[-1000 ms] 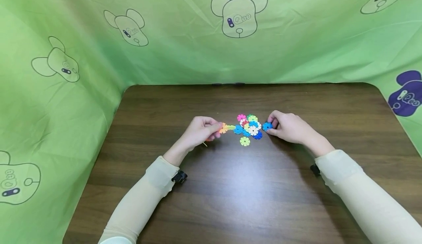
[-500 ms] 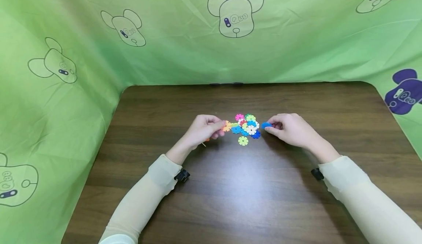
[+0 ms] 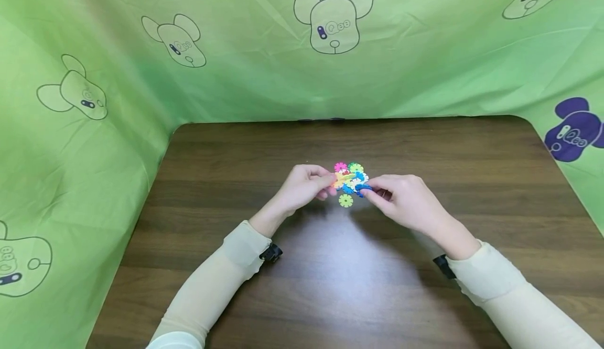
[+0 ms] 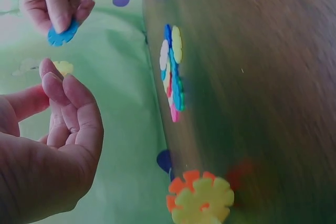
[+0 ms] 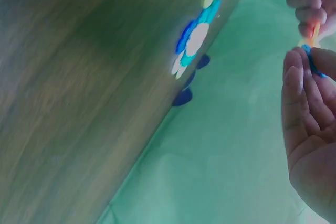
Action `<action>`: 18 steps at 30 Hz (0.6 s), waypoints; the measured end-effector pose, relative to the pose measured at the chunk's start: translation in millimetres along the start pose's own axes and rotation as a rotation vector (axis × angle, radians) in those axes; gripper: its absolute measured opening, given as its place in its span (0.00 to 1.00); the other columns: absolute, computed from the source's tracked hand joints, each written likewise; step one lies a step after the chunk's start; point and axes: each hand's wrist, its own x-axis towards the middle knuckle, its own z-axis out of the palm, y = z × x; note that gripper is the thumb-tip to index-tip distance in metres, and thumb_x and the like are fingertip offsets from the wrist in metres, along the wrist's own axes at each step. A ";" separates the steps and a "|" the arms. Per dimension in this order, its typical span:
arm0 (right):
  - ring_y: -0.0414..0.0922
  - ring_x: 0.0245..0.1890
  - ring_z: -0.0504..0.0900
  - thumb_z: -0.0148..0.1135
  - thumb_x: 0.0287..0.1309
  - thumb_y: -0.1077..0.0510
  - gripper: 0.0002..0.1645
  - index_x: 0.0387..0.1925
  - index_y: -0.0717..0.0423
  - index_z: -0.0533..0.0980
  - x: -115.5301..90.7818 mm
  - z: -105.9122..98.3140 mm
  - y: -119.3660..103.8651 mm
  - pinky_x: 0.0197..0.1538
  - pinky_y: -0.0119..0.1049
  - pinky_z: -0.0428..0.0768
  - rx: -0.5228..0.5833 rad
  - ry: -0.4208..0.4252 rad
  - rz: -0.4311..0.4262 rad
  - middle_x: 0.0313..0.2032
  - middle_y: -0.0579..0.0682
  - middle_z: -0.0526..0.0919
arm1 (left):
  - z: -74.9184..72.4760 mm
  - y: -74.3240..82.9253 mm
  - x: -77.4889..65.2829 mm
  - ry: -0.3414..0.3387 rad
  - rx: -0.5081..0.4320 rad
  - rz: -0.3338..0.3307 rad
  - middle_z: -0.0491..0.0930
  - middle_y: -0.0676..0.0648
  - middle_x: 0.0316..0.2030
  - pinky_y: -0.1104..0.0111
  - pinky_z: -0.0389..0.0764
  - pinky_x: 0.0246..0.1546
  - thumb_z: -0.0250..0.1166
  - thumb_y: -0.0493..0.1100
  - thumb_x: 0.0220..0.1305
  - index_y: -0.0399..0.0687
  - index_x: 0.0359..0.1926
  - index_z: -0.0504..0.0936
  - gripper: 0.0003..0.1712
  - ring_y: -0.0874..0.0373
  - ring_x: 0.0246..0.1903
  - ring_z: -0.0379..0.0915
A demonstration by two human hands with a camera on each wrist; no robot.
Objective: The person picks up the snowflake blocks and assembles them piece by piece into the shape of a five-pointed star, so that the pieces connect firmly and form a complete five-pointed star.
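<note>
Above the pile in the head view, my left hand (image 3: pixel 304 189) pinches an orange notched plastic disc (image 3: pixel 338 181) with a yellow one (image 4: pixel 64 67) joined to it. My right hand (image 3: pixel 410 202) holds a blue notched disc (image 4: pixel 63 34) between thumb and fingers, close to the orange and yellow pair. The right wrist view has the blue disc (image 5: pixel 313 60) right at the left hand's piece, overlapping it. Beneath the hands lies a flat pile of discs in several colours, including pink (image 3: pixel 340 167), light green (image 3: pixel 356 168) and white (image 5: pixel 197 39).
A single yellow-green disc (image 3: pixel 346 200) lies at the pile's near side. Orange and yellow discs (image 4: pixel 203 200) lie on the table in the left wrist view. The brown wooden table (image 3: pixel 302 286) is enclosed by green cloth (image 3: pixel 245 66) at back and sides.
The left hand has moved right with the orange and yellow discs. The right hand has come left and slightly nearer with the blue disc, so both pieces now meet in view over the pile.
</note>
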 end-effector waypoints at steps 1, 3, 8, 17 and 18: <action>0.31 0.22 0.72 0.74 0.62 0.56 0.03 0.34 0.50 0.87 0.2 1.9 -1.9 0.26 0.32 0.76 -0.005 0.027 -0.028 0.25 0.36 0.82 | 1.7 0.1 0.2 -0.003 -0.008 0.004 0.86 0.44 0.27 0.67 0.86 0.35 0.65 0.37 0.73 0.31 0.45 0.85 0.09 0.35 0.36 0.81; 0.32 0.22 0.72 0.68 0.70 0.48 0.12 0.35 0.52 0.87 0.8 5.6 -5.1 0.26 0.33 0.76 -0.014 0.077 -0.074 0.26 0.38 0.83 | 5.0 0.5 0.1 -0.007 -0.026 0.006 0.86 0.44 0.27 0.68 0.86 0.34 0.65 0.36 0.73 0.30 0.45 0.84 0.09 0.40 0.33 0.81; 0.34 0.20 0.71 0.49 0.79 0.39 0.31 0.35 0.55 0.87 2.0 11.6 -8.5 0.24 0.35 0.76 -0.052 0.144 -0.143 0.25 0.41 0.83 | 11.2 0.6 0.1 -0.012 -0.056 0.010 0.86 0.45 0.26 0.69 0.85 0.33 0.66 0.36 0.72 0.29 0.44 0.84 0.09 0.54 0.27 0.79; 0.35 0.19 0.70 0.50 0.80 0.44 0.28 0.33 0.58 0.85 3.3 13.3 -10.0 0.21 0.37 0.76 -0.104 0.170 -0.210 0.23 0.44 0.80 | 13.3 -0.3 -1.2 0.003 -0.048 0.014 0.87 0.44 0.27 0.67 0.87 0.35 0.66 0.36 0.73 0.30 0.42 0.84 0.09 0.39 0.33 0.82; 0.36 0.19 0.70 0.50 0.81 0.45 0.28 0.33 0.58 0.85 3.7 13.2 -10.5 0.21 0.37 0.76 -0.107 0.171 -0.216 0.23 0.44 0.80 | 13.5 -0.4 -1.4 0.006 -0.048 0.018 0.87 0.44 0.27 0.67 0.87 0.35 0.66 0.36 0.73 0.30 0.42 0.84 0.09 0.36 0.35 0.82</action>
